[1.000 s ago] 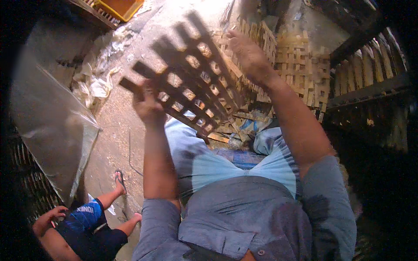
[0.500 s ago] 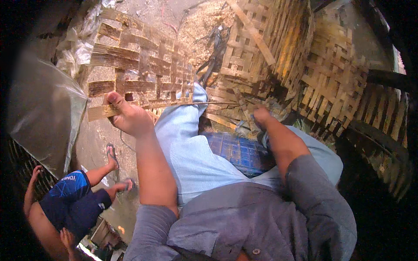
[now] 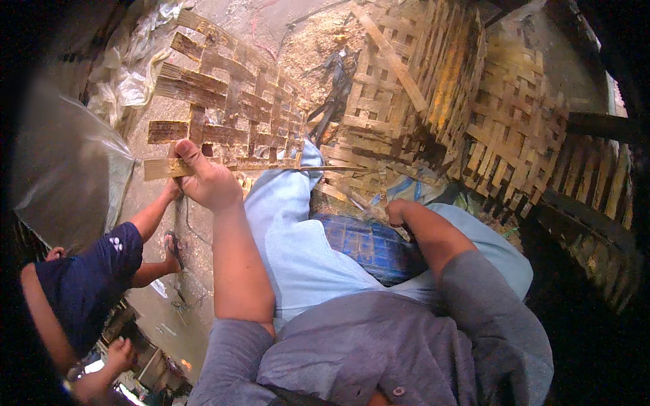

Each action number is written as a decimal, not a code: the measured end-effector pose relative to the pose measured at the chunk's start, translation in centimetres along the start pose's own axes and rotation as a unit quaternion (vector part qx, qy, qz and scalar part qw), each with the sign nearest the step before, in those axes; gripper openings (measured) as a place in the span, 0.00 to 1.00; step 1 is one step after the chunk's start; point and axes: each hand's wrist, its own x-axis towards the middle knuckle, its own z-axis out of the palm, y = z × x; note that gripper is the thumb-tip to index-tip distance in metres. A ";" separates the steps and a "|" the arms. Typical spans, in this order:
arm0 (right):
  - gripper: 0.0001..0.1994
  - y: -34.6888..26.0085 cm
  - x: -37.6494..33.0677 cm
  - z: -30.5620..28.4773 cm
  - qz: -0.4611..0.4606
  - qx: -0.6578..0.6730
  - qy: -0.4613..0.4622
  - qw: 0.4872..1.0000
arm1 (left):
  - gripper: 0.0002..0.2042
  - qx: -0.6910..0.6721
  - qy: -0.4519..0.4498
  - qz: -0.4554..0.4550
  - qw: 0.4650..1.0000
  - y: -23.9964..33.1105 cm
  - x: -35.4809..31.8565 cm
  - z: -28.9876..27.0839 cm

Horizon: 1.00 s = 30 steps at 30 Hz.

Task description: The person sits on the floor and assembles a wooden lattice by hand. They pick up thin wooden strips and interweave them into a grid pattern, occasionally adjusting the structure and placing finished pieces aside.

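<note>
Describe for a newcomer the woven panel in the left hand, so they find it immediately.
Start from the light-blue trousers; just left of them is the person's left hand. It grips a brown, open-woven lattice panel of flat wooden strips. Unlike the tan woven panels stacked to its right, this one is hand-held, its separate strip ends sticking out leftward.

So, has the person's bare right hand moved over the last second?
Yes: the right hand has come down the picture, now much nearer the blue, shiny, gridded surface.
</note>
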 end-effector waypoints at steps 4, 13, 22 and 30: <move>0.20 1.5 -2.9 -2.8 0.183 0.202 0.307 0.912 | 0.27 -0.009 -0.022 -0.020 1.000 -0.4 0.1 -1.1; 0.23 2.7 -6.8 -6.5 0.263 0.128 0.253 0.922 | 0.22 -0.028 -0.006 -0.070 0.997 -0.2 -0.2 -0.9; 0.24 -4.1 -18.3 -18.5 0.155 0.120 0.434 0.879 | 0.19 -0.031 -0.046 -0.057 0.997 -0.4 0.2 -1.2; 0.46 0.4 -24.6 -18.2 0.397 0.319 0.516 0.688 | 0.21 -0.060 -0.068 -0.056 0.994 -1.4 0.9 -1.9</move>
